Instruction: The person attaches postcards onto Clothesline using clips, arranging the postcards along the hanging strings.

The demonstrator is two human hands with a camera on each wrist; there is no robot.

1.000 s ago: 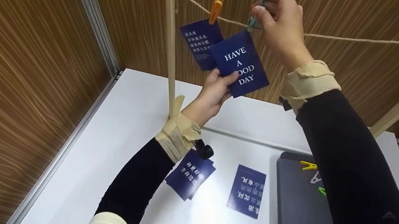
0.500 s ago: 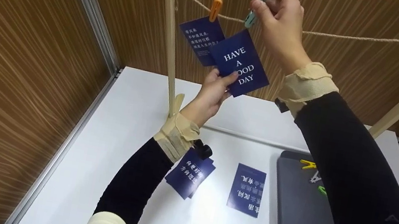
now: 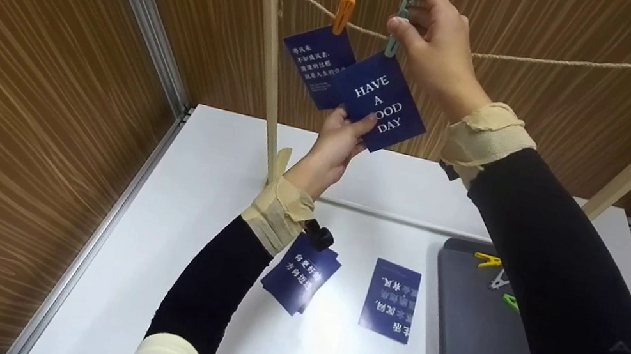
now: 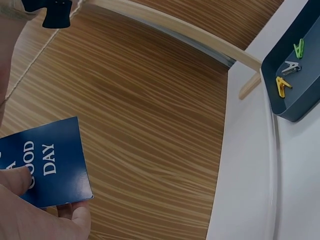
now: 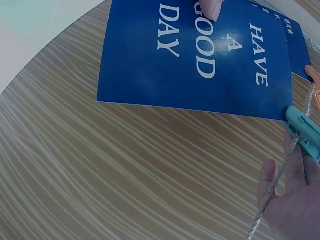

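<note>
Looking down from head: right hand (image 3: 436, 46) pinches teal clothespin (image 3: 398, 23) at rope (image 3: 569, 63), tip on top corner of blue card (image 3: 379, 102); left hand (image 3: 338, 142) pinches card's lower edge, thumb on front. Orange clothespin (image 3: 343, 10) holds 2nd card (image 3: 316, 63) just beside.
Left wrist: card glossy, flat, white "DAY" lettering (image 4: 49, 159); tray (image 4: 295, 75) carries 3 pins.
Right wrist: pin tip (image 5: 302, 131) bites only corner. Risk, judged: shallow bite, card slips free or tilts once left hand lets go.
</note>
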